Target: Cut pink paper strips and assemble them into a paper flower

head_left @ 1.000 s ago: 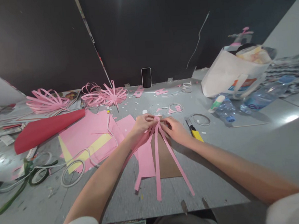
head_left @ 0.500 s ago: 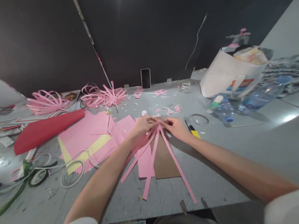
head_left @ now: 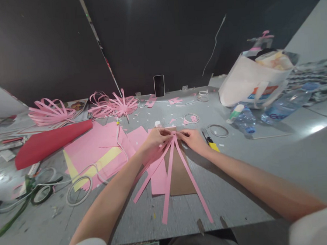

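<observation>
Left hand: my left hand (head_left: 155, 137) pinches the gathered top of the long pink paper strips (head_left: 169, 174).
Right hand: my right hand (head_left: 192, 139) pinches the same top, fingers closed.
Strips: fanned over the brown cardboard sheet (head_left: 180, 177) on the grey table (head_left: 239, 177).

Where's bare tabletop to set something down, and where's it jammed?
Free: the grey table right of the right hand, between the water bottles and the near edge; also the near-left strip below the tape rings. Crowded: pink sheets, red cone and scissors at left; pink strips fan out under both hands.
</observation>
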Action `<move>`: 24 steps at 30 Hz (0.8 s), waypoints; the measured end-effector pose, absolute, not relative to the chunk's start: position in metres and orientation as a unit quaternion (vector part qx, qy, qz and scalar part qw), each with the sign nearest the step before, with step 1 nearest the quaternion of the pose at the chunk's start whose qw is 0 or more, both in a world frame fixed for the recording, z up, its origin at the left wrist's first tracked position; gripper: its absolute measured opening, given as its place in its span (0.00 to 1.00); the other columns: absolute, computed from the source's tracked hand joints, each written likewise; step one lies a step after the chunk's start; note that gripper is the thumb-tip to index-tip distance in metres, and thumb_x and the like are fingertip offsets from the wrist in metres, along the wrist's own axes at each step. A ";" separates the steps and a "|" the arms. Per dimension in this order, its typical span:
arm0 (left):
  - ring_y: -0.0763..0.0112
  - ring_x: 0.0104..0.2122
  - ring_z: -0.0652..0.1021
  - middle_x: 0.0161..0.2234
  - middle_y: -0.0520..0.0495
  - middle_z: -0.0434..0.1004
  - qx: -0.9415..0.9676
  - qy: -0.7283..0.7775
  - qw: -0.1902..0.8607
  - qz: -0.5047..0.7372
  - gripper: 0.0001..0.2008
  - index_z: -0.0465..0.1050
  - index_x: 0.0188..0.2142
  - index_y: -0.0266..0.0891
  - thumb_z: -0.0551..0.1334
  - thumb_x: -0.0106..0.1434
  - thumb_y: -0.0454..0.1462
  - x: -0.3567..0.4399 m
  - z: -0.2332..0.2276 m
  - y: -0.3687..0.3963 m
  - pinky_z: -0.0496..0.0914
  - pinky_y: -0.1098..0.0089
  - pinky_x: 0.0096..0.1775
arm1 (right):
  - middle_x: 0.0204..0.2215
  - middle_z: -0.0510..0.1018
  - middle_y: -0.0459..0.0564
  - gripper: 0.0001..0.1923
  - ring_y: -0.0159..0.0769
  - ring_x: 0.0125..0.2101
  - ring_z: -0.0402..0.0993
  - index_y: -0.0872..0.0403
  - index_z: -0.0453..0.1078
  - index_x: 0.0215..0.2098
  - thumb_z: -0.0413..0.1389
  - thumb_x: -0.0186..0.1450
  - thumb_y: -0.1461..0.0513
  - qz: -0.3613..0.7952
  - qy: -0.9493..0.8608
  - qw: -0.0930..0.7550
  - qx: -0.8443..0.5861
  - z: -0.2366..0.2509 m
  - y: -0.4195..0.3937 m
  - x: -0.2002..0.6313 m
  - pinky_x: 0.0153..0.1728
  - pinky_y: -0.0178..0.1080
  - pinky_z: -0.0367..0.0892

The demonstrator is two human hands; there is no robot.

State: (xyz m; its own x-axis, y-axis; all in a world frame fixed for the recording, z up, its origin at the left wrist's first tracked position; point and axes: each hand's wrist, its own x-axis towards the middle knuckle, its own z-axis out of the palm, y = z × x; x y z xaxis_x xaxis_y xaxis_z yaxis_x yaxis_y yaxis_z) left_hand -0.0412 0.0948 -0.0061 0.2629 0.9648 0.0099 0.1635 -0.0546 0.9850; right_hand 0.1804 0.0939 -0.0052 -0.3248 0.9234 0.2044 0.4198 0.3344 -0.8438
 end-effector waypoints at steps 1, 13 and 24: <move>0.73 0.27 0.74 0.32 0.43 0.82 0.613 0.466 0.503 0.392 0.18 0.85 0.38 0.33 0.75 0.57 0.47 -0.042 -0.006 0.095 0.64 0.70 0.30 | 0.34 0.86 0.51 0.27 0.42 0.34 0.78 0.51 0.83 0.38 0.56 0.71 0.39 0.356 -0.732 0.359 -0.457 -0.005 0.094 0.181 0.37 0.41 0.68; 0.72 0.27 0.76 0.34 0.41 0.84 0.621 0.485 0.494 0.367 0.14 0.85 0.37 0.33 0.74 0.56 0.42 -0.043 -0.003 0.097 0.67 0.71 0.30 | 0.27 0.80 0.51 0.36 0.38 0.27 0.70 0.53 0.76 0.30 0.57 0.64 0.30 0.381 -0.723 0.335 -0.468 -0.002 0.089 0.179 0.29 0.40 0.61; 0.74 0.24 0.75 0.34 0.42 0.85 0.643 0.484 0.469 0.364 0.22 0.84 0.44 0.33 0.75 0.59 0.49 -0.042 -0.004 0.094 0.67 0.75 0.24 | 0.26 0.78 0.48 0.31 0.37 0.27 0.67 0.53 0.76 0.30 0.55 0.70 0.35 0.351 -0.748 0.307 -0.473 -0.004 0.089 0.178 0.29 0.39 0.57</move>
